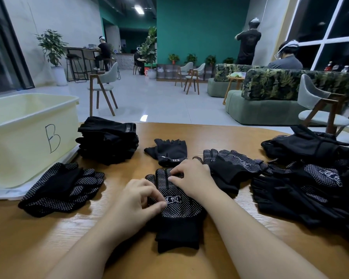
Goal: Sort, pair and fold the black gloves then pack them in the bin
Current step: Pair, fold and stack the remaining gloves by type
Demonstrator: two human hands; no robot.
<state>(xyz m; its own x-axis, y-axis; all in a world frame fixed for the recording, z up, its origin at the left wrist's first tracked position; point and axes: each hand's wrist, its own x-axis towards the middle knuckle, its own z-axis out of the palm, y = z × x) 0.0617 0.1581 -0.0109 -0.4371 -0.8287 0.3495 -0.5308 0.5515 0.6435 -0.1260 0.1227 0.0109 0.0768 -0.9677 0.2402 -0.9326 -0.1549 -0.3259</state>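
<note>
A black glove with white grip dots (179, 210) lies palm up on the wooden table (48, 238) right in front of me, cuff toward me. My left hand (137, 200) pinches its left edge near the printed logo. My right hand (191, 176) has its fingers curled on the glove's finger part. The pale yellow bin marked "B" (28, 137) stands at the left. A folded stack of dotted gloves (63, 188) lies beside the bin, and a stack of plain black fingerless gloves (109, 141) sits behind it.
One fingerless glove (169, 152) lies just beyond my hands. Another dotted glove (234, 166) lies to the right of my right hand. A loose heap of mixed black gloves (310, 178) covers the table's right side. Chairs, sofas and seated people are beyond the table's far edge.
</note>
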